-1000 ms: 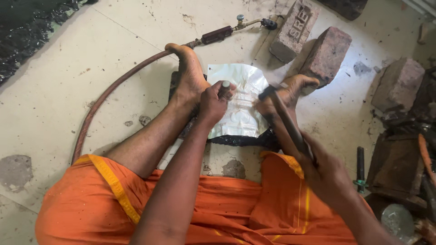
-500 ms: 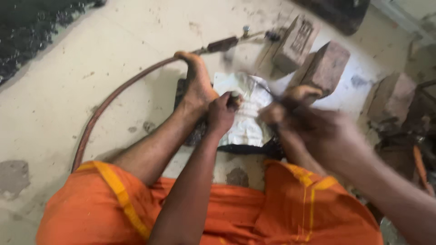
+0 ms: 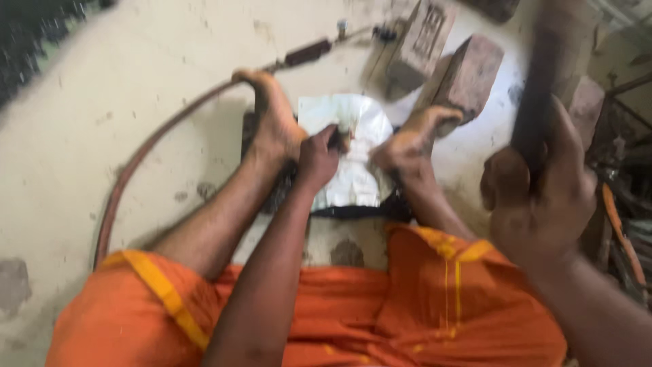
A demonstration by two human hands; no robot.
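Note:
A shiny metal sheet [image 3: 353, 146] lies on a dark block on the floor, pinned between my two bare feet. My left hand [image 3: 318, 158] rests on the sheet, its fingers closed around a small dark tool held upright against the metal. My right hand [image 3: 540, 194] is raised high at the right, close to the camera and blurred. It grips the dark handle of a hammer [image 3: 536, 102], whose head is out of frame above.
A reddish-brown hose [image 3: 146, 160] curves across the concrete floor to a torch fitting [image 3: 309, 51] at the top. Bricks [image 3: 468, 75] stand behind the sheet. Dark metal scrap and an orange-handled tool [image 3: 621, 231] lie at the right. My orange cloth covers my lap.
My right hand has lifted the hammer from the sheet up and to the right, towards the camera. My left hand stays on the sheet with its tool.

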